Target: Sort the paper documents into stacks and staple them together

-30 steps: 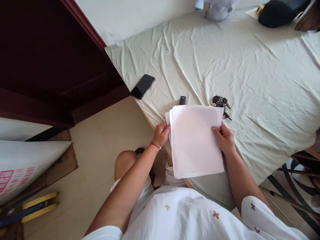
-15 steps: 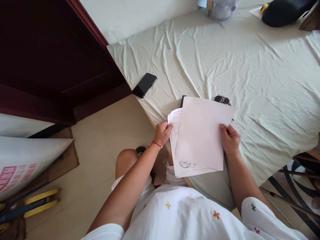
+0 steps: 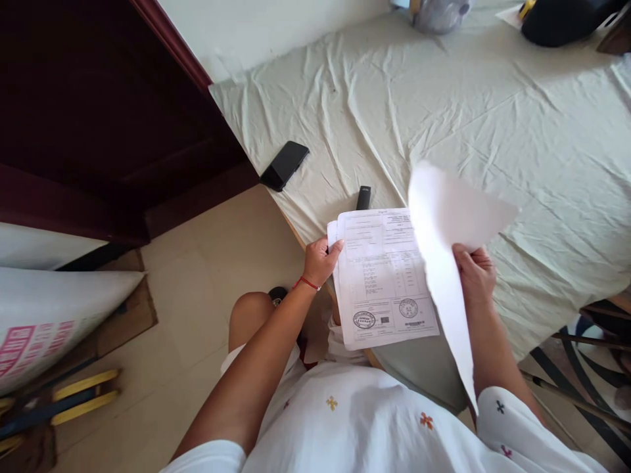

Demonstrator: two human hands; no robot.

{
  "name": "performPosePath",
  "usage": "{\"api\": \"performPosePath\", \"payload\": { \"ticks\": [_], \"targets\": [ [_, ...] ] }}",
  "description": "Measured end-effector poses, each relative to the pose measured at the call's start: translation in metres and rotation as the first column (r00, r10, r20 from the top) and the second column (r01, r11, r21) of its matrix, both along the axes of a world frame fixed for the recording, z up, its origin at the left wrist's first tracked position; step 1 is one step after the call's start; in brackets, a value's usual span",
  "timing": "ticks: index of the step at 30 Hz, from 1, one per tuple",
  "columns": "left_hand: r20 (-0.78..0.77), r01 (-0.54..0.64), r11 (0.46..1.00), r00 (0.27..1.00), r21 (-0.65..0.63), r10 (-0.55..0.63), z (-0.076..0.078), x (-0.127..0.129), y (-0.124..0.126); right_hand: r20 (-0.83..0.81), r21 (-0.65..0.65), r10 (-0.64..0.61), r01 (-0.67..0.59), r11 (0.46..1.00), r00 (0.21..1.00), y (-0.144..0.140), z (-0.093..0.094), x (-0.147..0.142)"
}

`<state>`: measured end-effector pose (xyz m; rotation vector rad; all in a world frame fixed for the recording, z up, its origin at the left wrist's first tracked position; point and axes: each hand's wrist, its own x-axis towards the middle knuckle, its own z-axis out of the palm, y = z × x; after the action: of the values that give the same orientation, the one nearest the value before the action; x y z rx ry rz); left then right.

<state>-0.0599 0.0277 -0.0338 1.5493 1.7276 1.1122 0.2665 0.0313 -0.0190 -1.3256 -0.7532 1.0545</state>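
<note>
The left hand [image 3: 321, 257] grips the left edge of a stack of papers [image 3: 382, 276], thumb on top, holding it partly over the near edge of the table [image 3: 517, 131], which is covered by a wrinkled cloth. The right hand [image 3: 474, 270], well apart from the left, pinches a single blank sheet [image 3: 446, 223] lifted off the stack and tilted up on its right side; the sheet appears motion-blurred. The step in hand looks like sorting: the top sheet is separated, exposing a printed form with two round stamps near its lower edge. The next move probably calls for a clear spot for the loose sheet, while the left hand keeps the stack squared. The left forearm reaches forward with a red cord at the wrist; the right forearm runs close to the body, elbow bent. Just beyond the stack lies a small black stick [image 3: 363, 197]; farther left lies a dark phone [image 3: 284, 165] near the table corner.
</note>
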Motion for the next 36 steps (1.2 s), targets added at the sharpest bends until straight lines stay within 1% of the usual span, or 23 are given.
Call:
{"api": "performPosePath", "payload": {
  "ticks": [1, 2, 3, 4, 5, 6, 7, 8, 11, 13, 14, 19, 21, 24, 27, 29, 32, 34, 36],
  "targets": [
    [0.007, -0.002, 1.000, 1.000, -0.007, 0.002, 0.000, 0.000, 0.000, 0.127, 0.005, 0.035, -0.036, 0.999, 0.991, -0.001, -0.003, -0.002],
    [0.018, -0.005, 1.000, 1.000, -0.014, 0.005, -0.001, 0.000, 0.000, 0.281, 0.014, 0.076, -0.083, 0.996, 0.957, -0.001, -0.006, -0.003],
    [0.025, -0.007, 1.000, 1.000, -0.020, 0.007, -0.001, 0.000, 0.000, 0.449, 0.030, 0.115, -0.144, 0.989, 0.886, 0.000, -0.009, -0.004],
    [0.026, -0.008, 1.000, 1.000, -0.022, 0.008, -0.001, 0.001, 0.000, 0.606, 0.050, 0.138, -0.211, 0.976, 0.784, 0.001, -0.011, -0.004],
    [0.023, -0.008, 1.000, 1.000, -0.020, 0.008, 0.000, 0.001, 0.000, 0.729, 0.071, 0.139, -0.276, 0.959, 0.670, 0.002, -0.013, -0.004],
    [0.017, -0.006, 1.000, 1.000, -0.014, 0.006, 0.000, 0.001, 0.000, 0.812, 0.089, 0.124, -0.330, 0.940, 0.571, 0.004, -0.014, -0.005],
    [0.009, -0.001, 1.000, 1.000, -0.007, 0.001, 0.001, 0.001, 0.000, 0.861, 0.100, 0.106, -0.370, 0.924, 0.498, 0.005, -0.014, -0.005],
    [0.002, 0.003, 1.000, 1.000, -0.002, -0.003, 0.002, 0.001, 0.000, 0.887, 0.101, 0.099, -0.397, 0.912, 0.451, 0.006, -0.015, -0.006],
    [0.000, 0.009, 1.000, 1.000, -0.001, -0.009, 0.002, 0.001, 0.000, 0.911, 0.056, 0.149, -0.472, 0.880, 0.385, 0.008, -0.014, -0.008],
    [0.011, 0.011, 1.000, 1.000, -0.003, -0.011, 0.002, 0.001, 0.000, 0.908, 0.029, 0.186, -0.499, 0.866, 0.375, 0.008, -0.014, -0.010],
    [0.020, 0.012, 1.000, 1.000, -0.001, -0.012, 0.002, 0.001, 0.001, 0.901, 0.023, 0.198, -0.499, 0.866, 0.386, 0.008, -0.014, -0.010],
    [0.022, 0.010, 1.000, 1.000, 0.004, -0.010, 0.002, 0.000, 0.002, 0.810, -0.028, 0.265, -0.417, 0.909, 0.524, 0.008, -0.012, -0.009],
    [0.013, 0.006, 1.000, 1.000, 0.002, -0.006, 0.002, 0.000, 0.002, 0.786, -0.061, 0.283, -0.386, 0.920, 0.550, 0.008, -0.011, -0.009],
    [0.018, 0.009, 1.000, 1.000, 0.005, -0.009, 0.002, 0.001, 0.001, 0.792, -0.064, 0.247, -0.327, 0.943, 0.558, 0.007, -0.012, -0.011],
    [0.028, 0.014, 1.000, 0.999, 0.013, -0.014, 0.003, 0.002, 0.000, 0.818, -0.003, 0.159, -0.272, 0.962, 0.553, 0.007, -0.015, -0.016],
    [0.016, 0.016, 1.000, 1.000, 0.023, -0.017, 0.004, 0.002, 0.000, 0.818, 0.019, 0.137, -0.264, 0.964, 0.559, 0.006, -0.017, -0.019],
    [0.006, 0.037, 0.998, 0.999, 0.044, -0.037, 0.004, 0.001, 0.000, 0.809, -0.016, 0.185, -0.294, 0.956, 0.559, 0.006, -0.017, -0.020],
    [0.055, 0.065, 0.997, 0.996, 0.041, -0.068, 0.003, 0.000, -0.001, 0.802, -0.034, 0.223, -0.330, 0.943, 0.554, 0.006, -0.017, -0.019],
    [0.134, 0.089, 0.996, 0.987, 0.022, -0.091, 0.001, -0.002, -0.001, 0.781, -0.030, 0.246, -0.359, 0.933, 0.575, 0.006, -0.018, -0.018]
  ]
}}
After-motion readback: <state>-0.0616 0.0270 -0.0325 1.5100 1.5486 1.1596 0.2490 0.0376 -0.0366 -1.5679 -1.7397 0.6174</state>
